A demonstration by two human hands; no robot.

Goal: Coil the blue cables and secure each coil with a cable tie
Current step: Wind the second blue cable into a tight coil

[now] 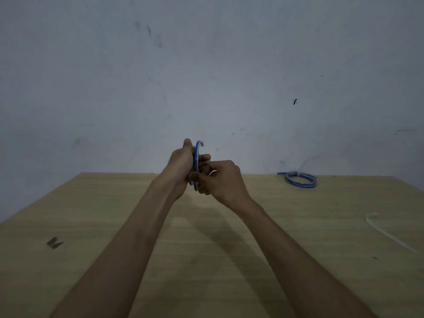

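Observation:
My left hand [181, 164] grips a coil of blue cable [196, 157], held upright and edge-on above the far middle of the wooden table [114, 226]. Its loose end curls out at the top. My right hand [223, 180] is closed against the coil's lower right side, pinching a thin white cable tie [212, 172] that shows between the fingers. A second blue cable coil [300, 179], bound with a white tie, lies flat at the table's far right edge. Another white cable tie [387, 232] lies loose on the table at the right.
A grey wall [206, 76] stands right behind the table's far edge. A dark mark [54, 242] shows on the table at the left.

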